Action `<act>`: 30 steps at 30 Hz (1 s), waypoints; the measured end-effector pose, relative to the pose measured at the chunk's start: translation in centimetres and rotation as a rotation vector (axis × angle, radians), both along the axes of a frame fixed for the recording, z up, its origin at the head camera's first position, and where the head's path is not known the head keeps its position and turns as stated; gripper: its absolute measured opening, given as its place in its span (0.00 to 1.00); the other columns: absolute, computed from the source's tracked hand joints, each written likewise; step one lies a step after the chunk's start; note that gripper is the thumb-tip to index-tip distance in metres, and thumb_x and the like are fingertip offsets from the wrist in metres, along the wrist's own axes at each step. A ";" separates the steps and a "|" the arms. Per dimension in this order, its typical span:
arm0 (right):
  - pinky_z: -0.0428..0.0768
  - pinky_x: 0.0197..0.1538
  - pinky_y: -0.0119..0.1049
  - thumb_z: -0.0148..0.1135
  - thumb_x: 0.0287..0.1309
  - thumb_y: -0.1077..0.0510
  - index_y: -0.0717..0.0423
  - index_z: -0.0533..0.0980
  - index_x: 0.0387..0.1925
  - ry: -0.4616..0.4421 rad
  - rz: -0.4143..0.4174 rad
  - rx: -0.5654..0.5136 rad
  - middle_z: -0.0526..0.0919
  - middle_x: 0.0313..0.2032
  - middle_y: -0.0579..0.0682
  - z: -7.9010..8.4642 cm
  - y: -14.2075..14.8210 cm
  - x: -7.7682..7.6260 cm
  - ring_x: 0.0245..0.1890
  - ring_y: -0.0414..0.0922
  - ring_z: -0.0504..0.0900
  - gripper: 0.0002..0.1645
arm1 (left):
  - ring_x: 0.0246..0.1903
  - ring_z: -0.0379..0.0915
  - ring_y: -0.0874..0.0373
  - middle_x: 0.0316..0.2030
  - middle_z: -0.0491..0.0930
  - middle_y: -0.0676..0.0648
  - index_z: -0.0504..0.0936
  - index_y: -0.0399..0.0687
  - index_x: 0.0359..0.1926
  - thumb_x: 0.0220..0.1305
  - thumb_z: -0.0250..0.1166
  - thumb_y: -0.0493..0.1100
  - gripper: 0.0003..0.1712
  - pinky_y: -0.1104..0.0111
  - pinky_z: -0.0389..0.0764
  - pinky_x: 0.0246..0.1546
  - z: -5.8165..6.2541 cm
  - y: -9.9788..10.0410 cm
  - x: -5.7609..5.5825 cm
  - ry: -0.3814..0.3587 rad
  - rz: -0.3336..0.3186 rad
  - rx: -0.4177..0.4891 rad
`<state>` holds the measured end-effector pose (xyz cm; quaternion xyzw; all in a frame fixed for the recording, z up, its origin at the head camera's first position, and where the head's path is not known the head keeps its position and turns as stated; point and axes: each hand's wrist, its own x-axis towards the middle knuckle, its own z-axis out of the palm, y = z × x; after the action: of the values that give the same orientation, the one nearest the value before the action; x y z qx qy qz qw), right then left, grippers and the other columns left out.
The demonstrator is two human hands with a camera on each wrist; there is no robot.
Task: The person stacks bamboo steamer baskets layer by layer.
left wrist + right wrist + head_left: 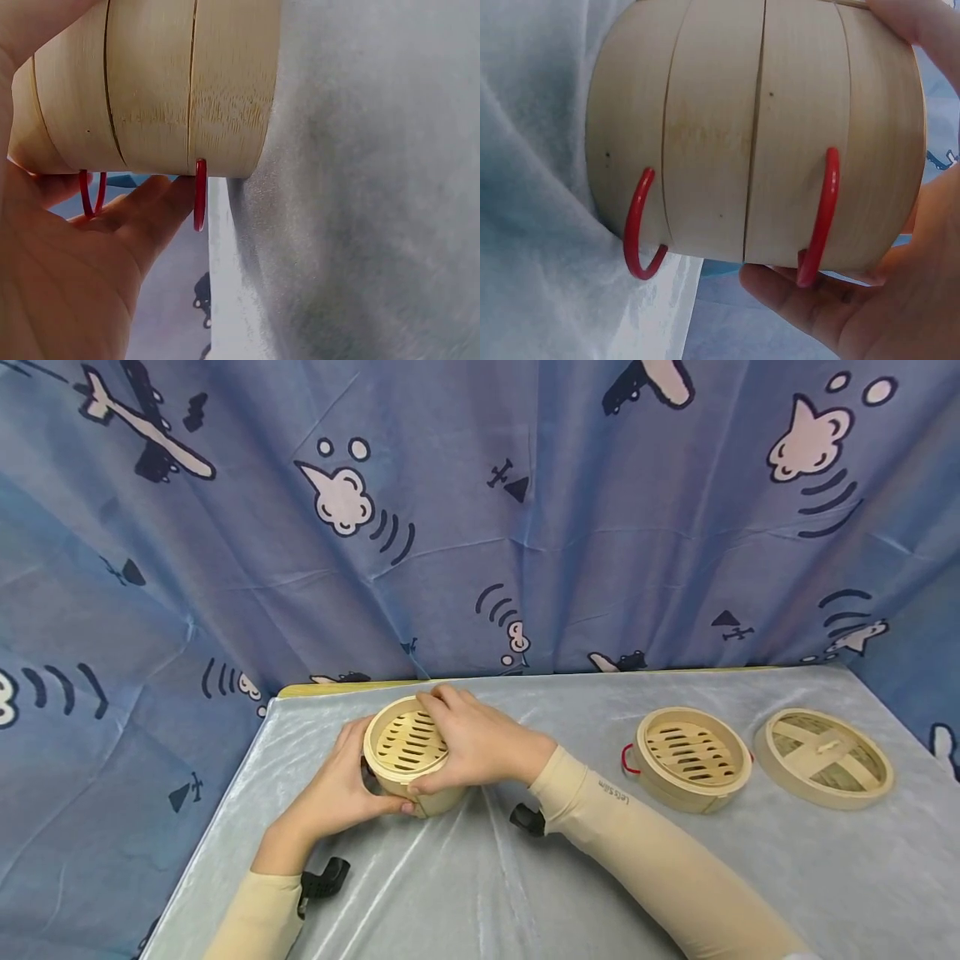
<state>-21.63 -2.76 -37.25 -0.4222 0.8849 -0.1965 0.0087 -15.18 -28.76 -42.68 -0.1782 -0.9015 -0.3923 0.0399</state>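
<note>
Two bamboo steamer baskets stand stacked on the cloth at the left in the head view, the upper one's slatted floor showing. My left hand grips the stack from its left, thumb at the near side. From the right, my right hand grips the upper basket, with fingertips at the far rim and the thumb at the near rim. In the left wrist view, red handles stick out beside my fingers. Seen from the right wrist, the upper handle and lower handle sit nearly in line.
Another bamboo steamer basket with red handles stands on the right of the table. Beside it lies a round bamboo lid with crossed strips. Grey cloth covers the table, and a blue patterned curtain hangs behind it.
</note>
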 end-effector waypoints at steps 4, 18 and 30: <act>0.80 0.68 0.50 0.76 0.48 0.19 0.61 0.58 0.85 -0.031 0.002 -0.009 0.68 0.74 0.59 0.1 0.3 0.0 0.69 0.54 0.73 0.78 | 0.71 0.63 0.51 0.73 0.64 0.46 0.59 0.55 0.84 0.39 0.94 0.60 0.76 0.46 0.70 0.71 0.1 0.2 0.0 -0.012 -0.011 0.037; 0.73 0.74 0.58 0.74 0.52 0.17 0.55 0.46 0.89 -0.121 -0.002 -0.033 0.59 0.82 0.62 0.3 2.5 0.2 0.78 0.59 0.66 0.82 | 0.69 0.65 0.50 0.72 0.65 0.45 0.60 0.53 0.83 0.38 0.95 0.59 0.76 0.46 0.75 0.68 -0.1 0.1 0.2 -0.019 -0.002 0.035; 0.80 0.67 0.60 0.67 0.58 0.16 0.59 0.51 0.87 0.051 -0.048 0.027 0.63 0.79 0.66 1.5 5.8 0.7 0.75 0.61 0.70 0.76 | 0.69 0.66 0.50 0.73 0.65 0.44 0.61 0.54 0.83 0.37 0.95 0.59 0.76 0.52 0.76 0.67 -0.2 0.2 0.2 -0.017 0.004 0.049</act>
<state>-20.98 3.05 -35.79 -0.4056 0.8973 -0.1737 -0.0129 -14.97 -28.59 -42.90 -0.1720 -0.8923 -0.4158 0.0371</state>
